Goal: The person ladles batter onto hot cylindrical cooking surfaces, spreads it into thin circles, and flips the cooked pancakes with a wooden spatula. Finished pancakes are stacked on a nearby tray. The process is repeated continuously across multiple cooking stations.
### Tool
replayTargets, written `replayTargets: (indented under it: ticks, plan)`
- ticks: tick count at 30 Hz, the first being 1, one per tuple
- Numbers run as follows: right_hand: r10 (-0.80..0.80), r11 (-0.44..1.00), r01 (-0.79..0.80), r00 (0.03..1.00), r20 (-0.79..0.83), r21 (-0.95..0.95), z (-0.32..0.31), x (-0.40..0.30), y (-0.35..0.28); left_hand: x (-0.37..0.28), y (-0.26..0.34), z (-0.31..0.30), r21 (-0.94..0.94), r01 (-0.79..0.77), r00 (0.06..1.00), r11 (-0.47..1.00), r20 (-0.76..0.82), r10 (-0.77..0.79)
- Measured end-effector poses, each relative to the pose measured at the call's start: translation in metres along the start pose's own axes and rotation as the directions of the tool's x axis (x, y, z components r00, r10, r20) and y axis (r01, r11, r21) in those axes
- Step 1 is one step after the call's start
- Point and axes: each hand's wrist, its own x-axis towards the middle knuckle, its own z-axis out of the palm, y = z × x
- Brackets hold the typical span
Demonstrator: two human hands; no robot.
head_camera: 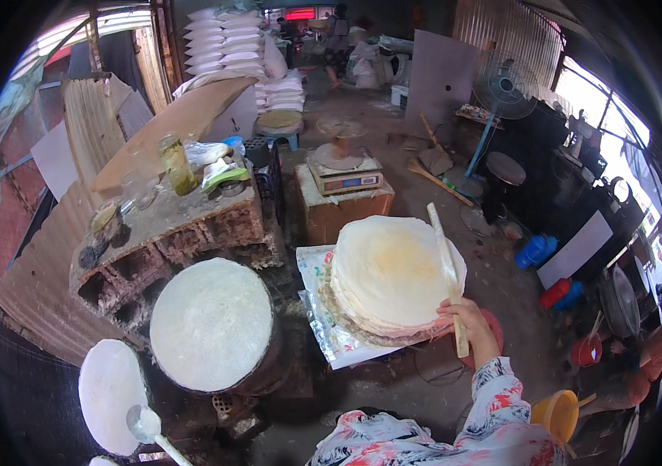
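My right hand (469, 320) grips a long flat wooden stick (444, 253), held upright against the right edge of a thick stack of round pale flatbreads (392, 262). Its fingertips are at the side of the stack. The top sheet is browned in the middle. Beneath the stack lies a plastic sheet (331, 335) with printed marks. To the left, a round griddle (211, 323) is covered in a whitish layer. Further left is a second round white surface (110, 378), with a ladle (144, 424) over its lower edge. My left hand is out of view.
A masonry counter (179, 215) holds a glass jar (176, 166). A digital scale (345, 175) rests on a box ahead. White sacks (226, 43) are piled behind. A standing fan (502, 87) and yellow bucket (558, 416) are at right. Another person (645, 367) is at far right.
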Motion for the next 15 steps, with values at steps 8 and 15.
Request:
replayTargets:
  ticks: [8,15]
  plan:
    - [-0.246,0.933,0.254,0.967,-0.064,0.255,0.073,0.137,-0.075,0.002,-0.009,0.008,-0.141,0.087,0.993,0.986,0.093,-0.074]
    - [-0.101,0.951,0.138,0.984,-0.144,0.276,0.101,0.232,0.019,-0.002,-0.011,0.014,0.220,-0.209,0.966,0.953,-0.107,0.237]
